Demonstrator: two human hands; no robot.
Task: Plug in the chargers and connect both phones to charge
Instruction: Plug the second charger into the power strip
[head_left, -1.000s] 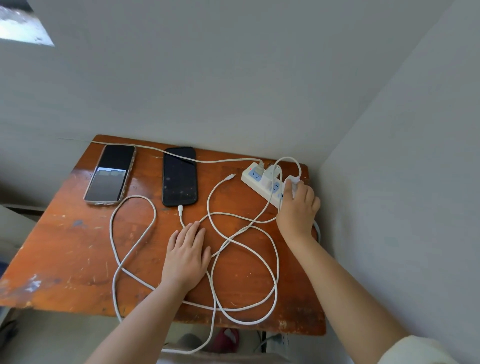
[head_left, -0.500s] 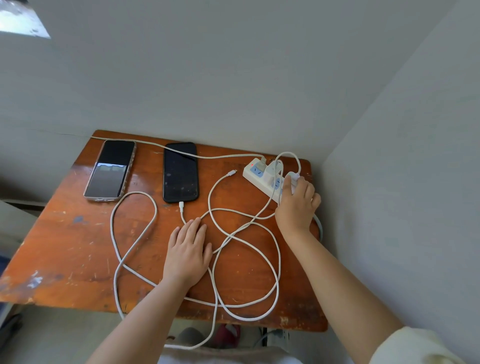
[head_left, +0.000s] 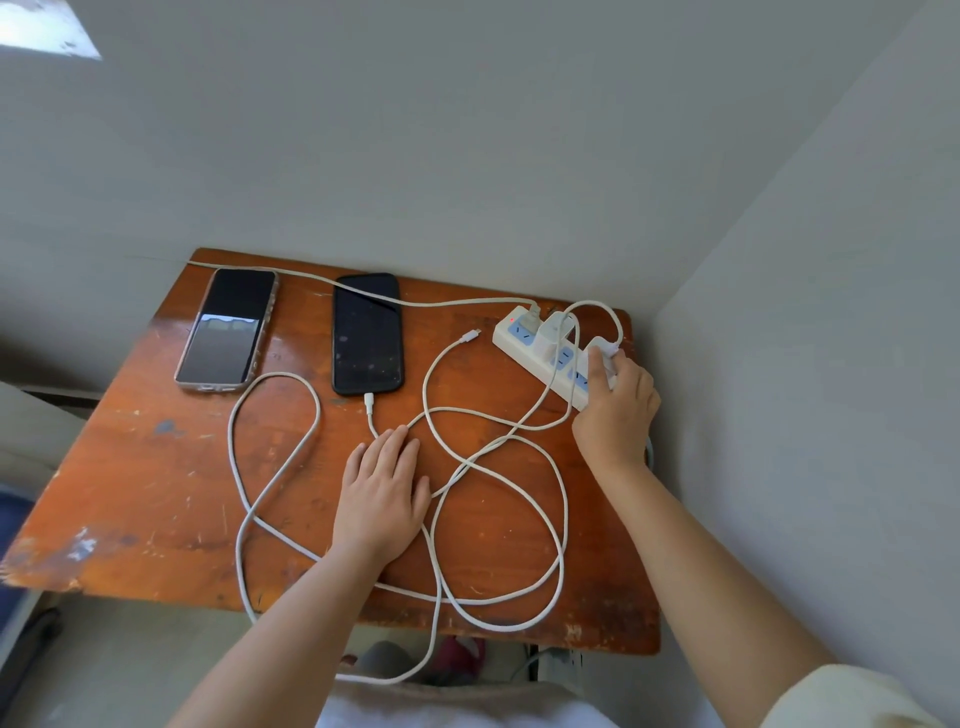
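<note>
Worn orange-brown wooden worktop (head_left: 156, 483), scratched, paint chipped at front left corner, pushed into wall corner. On it: phone in clear case (head_left: 227, 328) at back left, black phone (head_left: 368, 333) just beside it with white plug at its near end. White power strip (head_left: 540, 353) at back right. Long white cables (head_left: 498, 519) looped over middle, one loop hanging off front edge. Left hand (head_left: 382, 493) flat on wood.

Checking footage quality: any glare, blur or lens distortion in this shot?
Head view: sharp overall; glare on the left phone screen and the table by it; wide-angle bending of the walls and table edges; soft, even light with faint shadows; bright blown-out patch top left.
</note>
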